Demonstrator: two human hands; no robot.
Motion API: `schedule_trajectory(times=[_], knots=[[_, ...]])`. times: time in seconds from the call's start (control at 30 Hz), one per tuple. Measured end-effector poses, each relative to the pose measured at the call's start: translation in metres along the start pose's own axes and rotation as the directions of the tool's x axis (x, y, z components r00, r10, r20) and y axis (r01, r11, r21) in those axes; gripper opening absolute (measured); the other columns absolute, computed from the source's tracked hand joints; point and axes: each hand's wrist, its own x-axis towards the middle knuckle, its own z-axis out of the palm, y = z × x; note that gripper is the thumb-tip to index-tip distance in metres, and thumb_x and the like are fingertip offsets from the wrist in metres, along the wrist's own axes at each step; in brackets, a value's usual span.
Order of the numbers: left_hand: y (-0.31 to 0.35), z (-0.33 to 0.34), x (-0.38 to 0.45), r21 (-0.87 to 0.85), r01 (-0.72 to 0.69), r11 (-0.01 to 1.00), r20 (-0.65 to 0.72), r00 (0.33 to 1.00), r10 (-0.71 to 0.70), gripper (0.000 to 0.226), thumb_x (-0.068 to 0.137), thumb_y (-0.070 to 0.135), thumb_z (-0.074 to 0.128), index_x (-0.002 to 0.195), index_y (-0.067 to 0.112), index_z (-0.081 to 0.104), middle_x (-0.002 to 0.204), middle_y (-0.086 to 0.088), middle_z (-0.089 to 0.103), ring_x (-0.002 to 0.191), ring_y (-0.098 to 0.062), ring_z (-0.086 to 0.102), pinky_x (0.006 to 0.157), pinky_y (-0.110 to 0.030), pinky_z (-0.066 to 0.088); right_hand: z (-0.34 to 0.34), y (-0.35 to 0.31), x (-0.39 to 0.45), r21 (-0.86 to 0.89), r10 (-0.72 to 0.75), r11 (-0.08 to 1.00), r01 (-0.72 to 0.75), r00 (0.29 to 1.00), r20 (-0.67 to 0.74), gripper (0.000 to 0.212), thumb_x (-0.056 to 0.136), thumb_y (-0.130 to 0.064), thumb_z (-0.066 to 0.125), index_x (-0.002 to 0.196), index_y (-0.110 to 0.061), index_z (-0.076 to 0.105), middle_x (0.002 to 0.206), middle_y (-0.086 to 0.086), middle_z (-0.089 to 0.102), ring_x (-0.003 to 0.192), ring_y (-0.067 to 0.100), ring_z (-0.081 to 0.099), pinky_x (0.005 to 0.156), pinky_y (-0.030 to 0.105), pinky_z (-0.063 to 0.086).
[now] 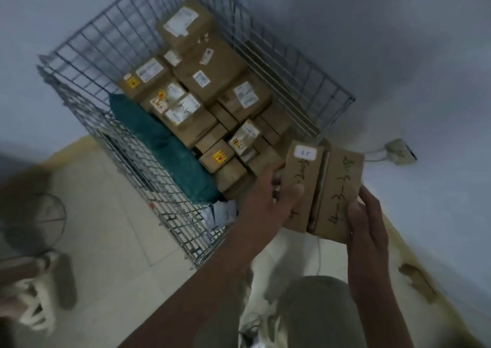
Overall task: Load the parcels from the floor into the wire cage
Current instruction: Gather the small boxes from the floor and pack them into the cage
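A wire cage (138, 161) stands on the floor in a wall corner, filled with several brown cardboard parcels (210, 74) and a teal padded bag (162, 145) along its left side. I hold two flat brown parcels side by side over the cage's near right corner. My left hand (268, 196) grips the left parcel (303, 177), which has a small white label and handwriting. The right parcel (337, 196), also handwritten, is gripped at its lower edge by my right hand (366, 220).
White packets (220, 215) lie in the cage's near corner. A fan (34, 222) and another person's shoe (39, 302) are at the left. A wall socket (401, 151) with a cable sits at right, brown scraps (417, 281) by the skirting. My knee (316, 310) is below.
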Motion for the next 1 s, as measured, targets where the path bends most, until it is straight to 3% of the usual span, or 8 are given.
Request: schedule_trajectory(times=[0.1, 0.2, 0.33, 0.5, 0.6, 0.77, 0.87, 1.0], knots=[[0.002, -0.034, 0.023, -0.148, 0.048, 0.988, -0.085, 0.994, -0.061, 0.047, 0.092, 0.042, 0.071, 0.135, 0.041, 0.05, 0.115, 0.016, 0.066, 0.1, 0.003, 0.066, 0.077, -0.017, 0.057, 0.031, -0.024, 0.037, -0.085, 0.001, 0.996, 0.01, 0.991, 0.133, 0.049, 0.094, -0.039, 0.052, 0.141, -0.029, 0.051, 0.125, 0.0, 0.069, 0.112, 0.019, 0.068, 0.085, 0.04, 0.061], [-0.013, -0.054, 0.054, -0.271, 0.163, 0.949, -0.183, 0.959, -0.217, 0.052, 0.089, 0.047, 0.074, 0.135, 0.04, 0.05, 0.12, 0.007, 0.066, 0.105, -0.011, 0.069, 0.083, -0.033, 0.063, 0.057, -0.035, 0.092, -0.236, 0.13, 0.97, -0.065, 0.953, 0.272, 0.046, 0.098, -0.028, 0.06, 0.141, -0.037, 0.048, 0.119, -0.004, 0.072, 0.109, 0.015, 0.069, 0.089, 0.044, 0.057], [-0.065, -0.095, 0.103, -0.403, 0.36, 0.842, -0.337, 0.797, -0.502, 0.058, 0.093, 0.034, 0.073, 0.14, 0.025, 0.04, 0.127, -0.002, 0.064, 0.098, -0.014, 0.07, 0.073, -0.03, 0.063, 0.107, -0.042, 0.18, -0.499, 0.291, 0.866, -0.046, 0.856, 0.428, 0.068, 0.094, -0.021, 0.069, 0.15, -0.037, 0.033, 0.129, -0.007, 0.064, 0.108, 0.01, 0.067, 0.086, 0.037, 0.057], [-0.165, -0.143, 0.141, 0.259, 0.485, 0.835, -0.47, 0.819, -0.329, 0.074, 0.08, 0.044, 0.082, 0.137, 0.017, 0.044, 0.12, -0.001, 0.054, 0.103, -0.022, 0.061, 0.079, -0.038, 0.055, 0.196, -0.023, 0.299, -0.749, 0.452, 0.638, 0.177, 0.702, 0.551, 0.084, 0.091, -0.026, 0.075, 0.156, -0.027, 0.022, 0.124, -0.011, 0.049, 0.102, 0.007, 0.055, 0.075, 0.016, 0.043], [-0.223, -0.145, 0.16, 0.713, 0.345, 0.61, -0.202, 0.935, -0.292, 0.092, 0.074, 0.04, 0.086, 0.15, 0.016, 0.04, 0.139, -0.011, 0.048, 0.118, -0.034, 0.058, 0.089, -0.04, 0.05, 0.238, 0.006, 0.358, -0.801, 0.544, 0.535, 0.267, 0.617, 0.569, 0.085, 0.088, -0.031, 0.077, 0.154, -0.029, 0.023, 0.126, -0.01, 0.053, 0.106, 0.011, 0.056, 0.074, 0.017, 0.043], [-0.282, -0.109, 0.195, 0.899, 0.086, 0.43, 0.053, 0.952, -0.301, 0.09, 0.044, 0.026, 0.096, 0.126, 0.011, 0.061, 0.12, -0.019, 0.065, 0.104, -0.039, 0.066, 0.081, -0.047, 0.057, 0.263, 0.066, 0.419, -0.841, 0.643, 0.39, 0.376, 0.542, 0.54, 0.082, 0.069, -0.055, 0.082, 0.14, -0.044, 0.043, 0.131, -0.009, 0.059, 0.114, 0.016, 0.061, 0.098, 0.041, 0.053], [-0.299, -0.099, 0.216, 0.907, 0.065, 0.415, 0.051, 0.964, -0.262, 0.083, 0.054, 0.024, 0.091, 0.128, 0.011, 0.058, 0.124, -0.018, 0.061, 0.116, -0.043, 0.058, 0.088, -0.053, 0.052, 0.254, 0.076, 0.434, -0.868, 0.712, 0.207, 0.45, 0.539, 0.45, 0.081, 0.079, -0.044, 0.082, 0.147, -0.033, 0.04, 0.126, -0.002, 0.057, 0.096, 0.014, 0.062, 0.079, 0.03, 0.053], [-0.309, -0.092, 0.229, 0.926, 0.105, 0.362, 0.01, 0.953, -0.304, 0.1, 0.043, 0.027, 0.096, 0.131, 0.014, 0.05, 0.122, -0.016, 0.059, 0.108, -0.036, 0.063, 0.068, -0.043, 0.056, 0.227, 0.087, 0.447, -0.845, 0.815, 0.01, 0.535, 0.485, 0.317, 0.086, 0.079, -0.047, 0.081, 0.151, -0.03, 0.036, 0.133, 0.007, 0.055, 0.096, 0.021, 0.059, 0.068, 0.027, 0.047]])
